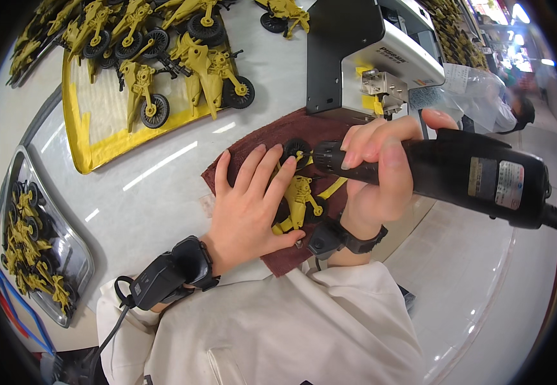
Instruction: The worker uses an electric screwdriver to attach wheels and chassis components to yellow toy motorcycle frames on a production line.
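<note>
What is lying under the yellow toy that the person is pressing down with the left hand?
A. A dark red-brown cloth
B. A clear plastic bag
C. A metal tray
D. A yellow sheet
A. The left hand presses the yellow toy flat onto a dark red-brown cloth spread on the white table, while the right hand brings a black power screwdriver to its wheel.

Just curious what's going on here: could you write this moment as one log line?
left hand: flat on yellow toy | right hand: grips black driver, tip at wheel | under toy: brown cloth
</note>
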Demonstrator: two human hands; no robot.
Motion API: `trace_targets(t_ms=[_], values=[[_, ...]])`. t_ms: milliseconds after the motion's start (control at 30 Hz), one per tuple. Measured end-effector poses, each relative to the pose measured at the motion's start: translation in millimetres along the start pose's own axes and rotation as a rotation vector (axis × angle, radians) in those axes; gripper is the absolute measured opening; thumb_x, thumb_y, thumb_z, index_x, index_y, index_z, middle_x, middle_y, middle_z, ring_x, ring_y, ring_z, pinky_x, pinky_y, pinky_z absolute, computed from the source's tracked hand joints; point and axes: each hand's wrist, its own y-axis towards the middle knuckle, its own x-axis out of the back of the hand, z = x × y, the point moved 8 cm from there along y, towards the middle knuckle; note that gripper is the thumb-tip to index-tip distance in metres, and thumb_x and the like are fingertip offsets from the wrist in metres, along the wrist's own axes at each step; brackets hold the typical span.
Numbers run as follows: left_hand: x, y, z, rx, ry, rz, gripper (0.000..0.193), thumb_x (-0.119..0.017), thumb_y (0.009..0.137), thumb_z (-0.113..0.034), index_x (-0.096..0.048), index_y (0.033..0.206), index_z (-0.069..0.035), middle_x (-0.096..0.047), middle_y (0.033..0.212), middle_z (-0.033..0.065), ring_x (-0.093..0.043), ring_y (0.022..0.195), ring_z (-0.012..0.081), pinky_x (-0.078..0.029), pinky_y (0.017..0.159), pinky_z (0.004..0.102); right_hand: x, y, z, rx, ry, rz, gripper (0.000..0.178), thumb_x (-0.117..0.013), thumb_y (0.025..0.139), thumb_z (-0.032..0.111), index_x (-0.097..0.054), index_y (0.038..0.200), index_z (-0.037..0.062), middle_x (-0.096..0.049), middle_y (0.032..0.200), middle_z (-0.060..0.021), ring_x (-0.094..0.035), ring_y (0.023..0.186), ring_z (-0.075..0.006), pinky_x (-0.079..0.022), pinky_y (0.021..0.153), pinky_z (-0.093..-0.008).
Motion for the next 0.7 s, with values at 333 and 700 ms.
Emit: trace_targets(t_ms=[333, 700], values=[[2, 4, -4, -0.022, 0.059, 0.038, 0.096, -0.075, 0.057, -0.052, -0.04, 0.138, -0.012, -0.04, 0.139, 0.0147, -0.038, 0.128, 0.0322, -0.022, 0.102, 0.0607, -10, 5, -5, -0.028, -0.041, 0.145, 0.041, -0.053, 0.079, 0.001, -0.034, 0.115, 0.0061, -0.048, 0.066, -0.006, -0.048, 0.051, -0.0177, -0.043, 0.055, -0.0349], [-7, 4, -6, -0.032, 0.154, 0.083, 0.093, -0.07, 0.061, -0.057, -0.042, 0.137, -0.012, -0.041, 0.137, 0.015, -0.039, 0.124, 0.032, -0.022, 0.103, 0.0574, 12, -3, 5, 0.044, 0.17, 0.063, 0.063, -0.064, 0.079, -0.001, -0.026, 0.13, 0.0, -0.057, 0.071, -0.0106, -0.058, 0.06, -0.0225, -0.051, 0.063, -0.0391]])
